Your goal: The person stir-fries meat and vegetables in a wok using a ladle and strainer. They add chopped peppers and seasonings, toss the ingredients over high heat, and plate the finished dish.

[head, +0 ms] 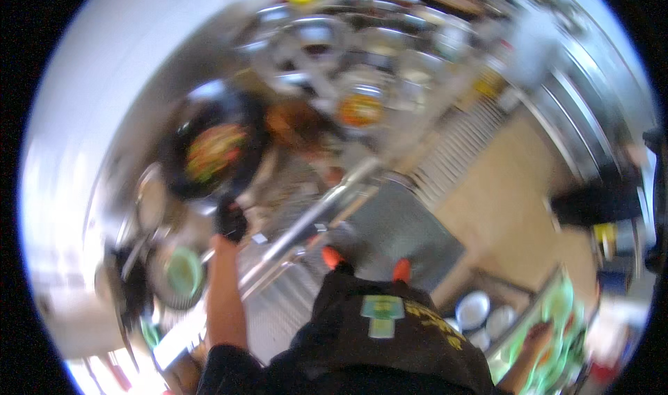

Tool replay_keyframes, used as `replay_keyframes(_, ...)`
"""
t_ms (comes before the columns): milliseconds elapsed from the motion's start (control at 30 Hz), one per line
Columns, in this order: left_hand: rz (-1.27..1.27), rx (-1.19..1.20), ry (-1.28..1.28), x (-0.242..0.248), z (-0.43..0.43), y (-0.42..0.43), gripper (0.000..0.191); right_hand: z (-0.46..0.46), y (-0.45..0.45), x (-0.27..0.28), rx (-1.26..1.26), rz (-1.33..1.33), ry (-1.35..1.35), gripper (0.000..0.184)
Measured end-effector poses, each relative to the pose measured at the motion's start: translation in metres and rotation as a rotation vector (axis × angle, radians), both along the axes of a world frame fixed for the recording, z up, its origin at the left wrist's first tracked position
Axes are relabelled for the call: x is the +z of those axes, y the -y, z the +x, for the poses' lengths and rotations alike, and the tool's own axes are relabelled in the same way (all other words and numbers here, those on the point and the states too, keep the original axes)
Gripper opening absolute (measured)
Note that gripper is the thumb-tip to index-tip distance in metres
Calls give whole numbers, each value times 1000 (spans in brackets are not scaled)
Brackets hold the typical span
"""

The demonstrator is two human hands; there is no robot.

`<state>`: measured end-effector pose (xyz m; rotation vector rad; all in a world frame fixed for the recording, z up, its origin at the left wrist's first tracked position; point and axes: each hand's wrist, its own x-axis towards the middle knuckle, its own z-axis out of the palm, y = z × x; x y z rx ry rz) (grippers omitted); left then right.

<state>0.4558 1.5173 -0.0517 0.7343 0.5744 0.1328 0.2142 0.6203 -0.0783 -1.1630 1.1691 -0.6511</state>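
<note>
A dark wok (214, 139) with a mix of orange, red and green food (216, 152) sits at the left of the range. At its near edge is my left hand (230, 220), in a black covering that may be a glove or cloth, closed on the wok's edge or handle. My right hand (538, 336) reaches out at the lower right, over green dishes (558, 301) with small red and orange pieces near it. Blur hides its fingers and whether it holds anything. The whole view is smeared by motion.
Bowls and pots, one holding orange food (360, 108), crowd the counter ahead. A metal rail (313, 212) runs along the range's front. A green bowl (183, 271) stands lower left. White bowls (473, 309) sit in a box at right. A grey mat (396, 233) covers the floor.
</note>
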Motion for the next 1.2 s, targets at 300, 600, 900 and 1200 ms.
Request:
replay_keyframes(300, -263, 44, -47, -9, 9, 16, 18, 373, -495, 183, 1032, 280, 494, 20)
replay_keyframes(600, -122, 16, -177, 17, 2, 14, 29, 471, -852, 180, 1915, -1389, 573, 43)
replay_keyframes(900, -191, 25, -199, 27, 6, 9, 16, 596, -662, 130, 1807, -1527, -285, 82)
replay_keyframes(1200, -329, 130, -152, 25, 5, 15, 24, 580, -575, 201, 2346, -896, 241, 64)
